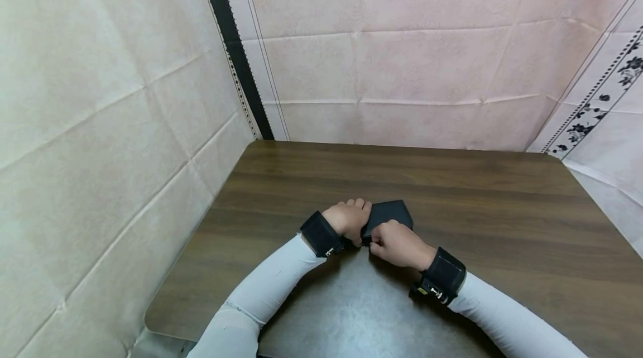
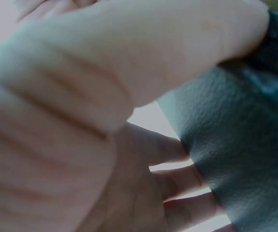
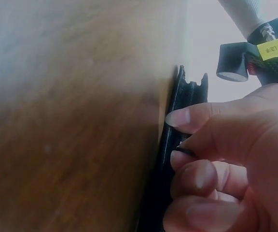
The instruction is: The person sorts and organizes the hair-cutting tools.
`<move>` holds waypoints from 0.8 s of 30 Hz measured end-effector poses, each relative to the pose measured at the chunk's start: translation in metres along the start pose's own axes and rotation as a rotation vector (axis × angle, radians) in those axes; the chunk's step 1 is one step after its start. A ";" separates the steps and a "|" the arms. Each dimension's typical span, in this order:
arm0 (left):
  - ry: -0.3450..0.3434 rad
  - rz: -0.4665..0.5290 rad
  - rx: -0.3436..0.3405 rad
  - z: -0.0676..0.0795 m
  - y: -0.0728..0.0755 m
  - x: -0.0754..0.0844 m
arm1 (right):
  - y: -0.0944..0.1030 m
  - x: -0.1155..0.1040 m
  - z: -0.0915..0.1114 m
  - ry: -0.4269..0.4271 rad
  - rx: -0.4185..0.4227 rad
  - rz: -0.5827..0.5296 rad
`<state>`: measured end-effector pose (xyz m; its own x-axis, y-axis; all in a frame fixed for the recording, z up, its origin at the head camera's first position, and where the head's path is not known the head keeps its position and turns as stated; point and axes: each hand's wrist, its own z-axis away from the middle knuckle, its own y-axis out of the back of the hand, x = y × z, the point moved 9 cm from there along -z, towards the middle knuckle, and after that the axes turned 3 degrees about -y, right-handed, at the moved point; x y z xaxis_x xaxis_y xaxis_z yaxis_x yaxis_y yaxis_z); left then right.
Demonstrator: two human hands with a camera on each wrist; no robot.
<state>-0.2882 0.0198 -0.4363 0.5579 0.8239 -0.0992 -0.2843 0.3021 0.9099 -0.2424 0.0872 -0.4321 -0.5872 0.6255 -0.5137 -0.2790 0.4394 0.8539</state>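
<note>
A black, leather-textured zip wallet (image 1: pixel 385 213) lies on the wooden table between both hands. My left hand (image 1: pixel 348 218) holds its left side, the thumb at the near zipped edge and the fingers spread along the side of the wallet (image 2: pixel 230 140). In the right wrist view the zip (image 3: pixel 190 94) runs along the edge, with the left thumb across it. Right beside that thumb, my right hand (image 1: pixel 402 243) pinches a small dark zip pull (image 3: pixel 186 151) between thumb and curled fingers. Part of the zip is hidden behind the fingers.
The brown table (image 1: pixel 452 190) has rounded corners and a shiny patch of light near its front. Pale cloth (image 1: pixel 402 67) hangs behind it and at the left. Each wrist wears a black band with a camera, below white sleeves (image 1: pixel 271 280).
</note>
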 end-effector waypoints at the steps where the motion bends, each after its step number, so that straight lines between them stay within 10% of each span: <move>1: 0.001 0.001 -0.001 0.000 0.000 0.000 | 0.000 0.000 0.000 0.000 0.000 0.000; 24: 0.008 -0.003 0.005 0.001 0.001 0.000 | 0.003 0.007 0.001 -0.086 -0.029 0.016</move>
<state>-0.2875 0.0200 -0.4348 0.5523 0.8270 -0.1049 -0.2792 0.3021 0.9115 -0.2472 0.0937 -0.4331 -0.5247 0.6857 -0.5045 -0.2926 0.4112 0.8633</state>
